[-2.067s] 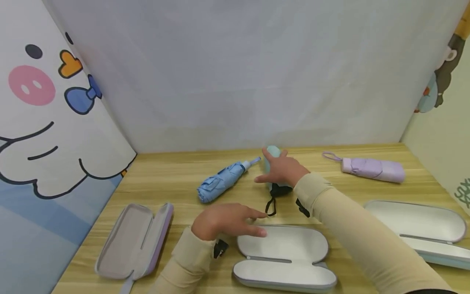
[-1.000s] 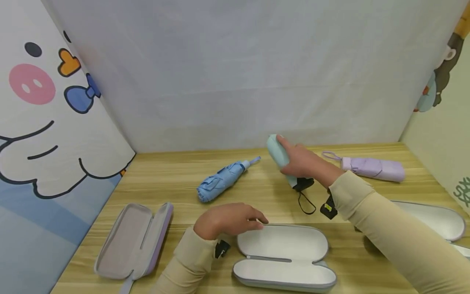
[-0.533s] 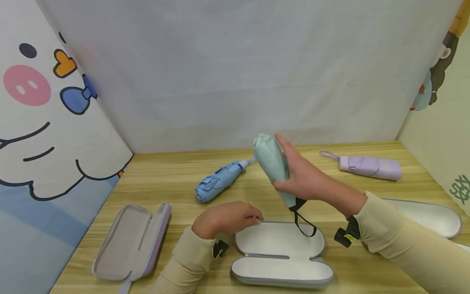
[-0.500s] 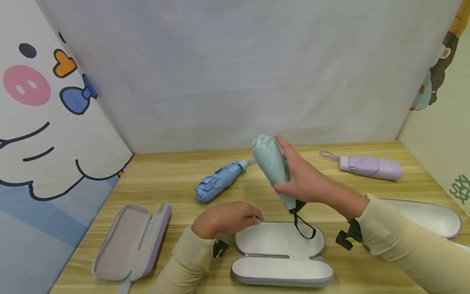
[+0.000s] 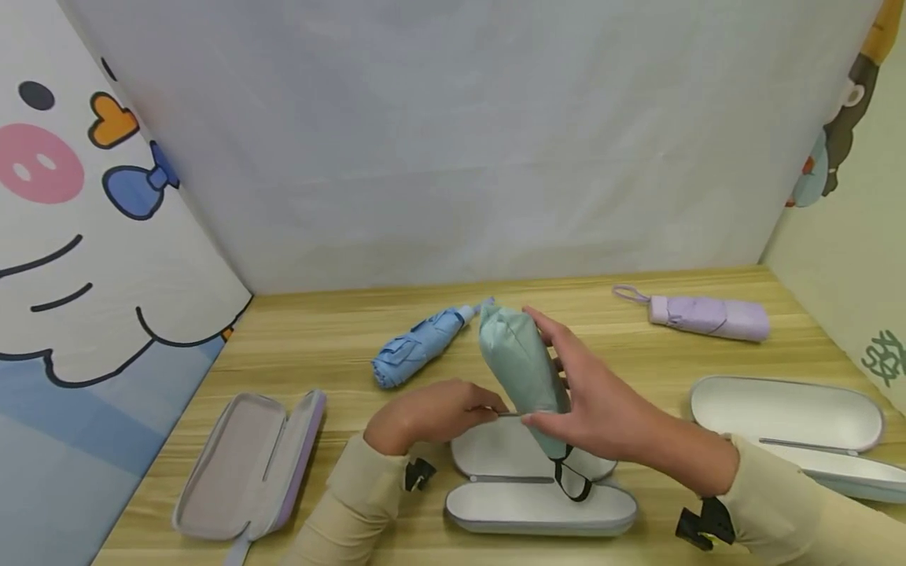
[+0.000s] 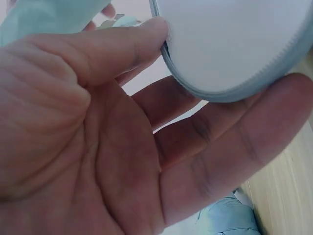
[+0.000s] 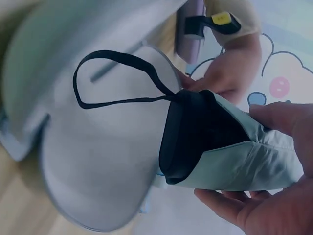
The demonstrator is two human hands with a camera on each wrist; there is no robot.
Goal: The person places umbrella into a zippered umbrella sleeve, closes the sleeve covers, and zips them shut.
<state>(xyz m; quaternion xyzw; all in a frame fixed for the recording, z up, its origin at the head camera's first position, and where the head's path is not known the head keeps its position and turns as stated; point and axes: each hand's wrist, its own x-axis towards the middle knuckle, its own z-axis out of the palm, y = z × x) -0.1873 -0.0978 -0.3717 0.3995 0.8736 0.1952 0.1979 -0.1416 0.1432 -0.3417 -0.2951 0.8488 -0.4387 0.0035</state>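
My right hand point(image 5: 602, 401) grips a folded mint-green umbrella point(image 5: 520, 358), thumb on one side and fingers on the other. It is tilted above the middle hard case point(image 5: 524, 503), which lies spread open with a pale grey lining. The umbrella's black handle end point(image 7: 190, 132) points down toward the case, its black wrist strap point(image 7: 117, 55) hanging loose over the lining. With thumb inside and fingers behind, my left hand point(image 5: 432, 413) pinches the far left rim of the case, seen closely as a zip-like edge point(image 6: 220, 95) in the left wrist view.
A folded blue umbrella point(image 5: 418, 346) lies behind my left hand. The folded lilac umbrella point(image 5: 715, 317) is at the back right. A lilac case point(image 5: 241, 472) sits open at left, and another open case point(image 5: 786, 409) is at right, partly behind my right sleeve.
My right hand has taken hold of the mint umbrella, lifted it off the table and brought it nearer, over the middle case. My left hand has come onto that case's rim.
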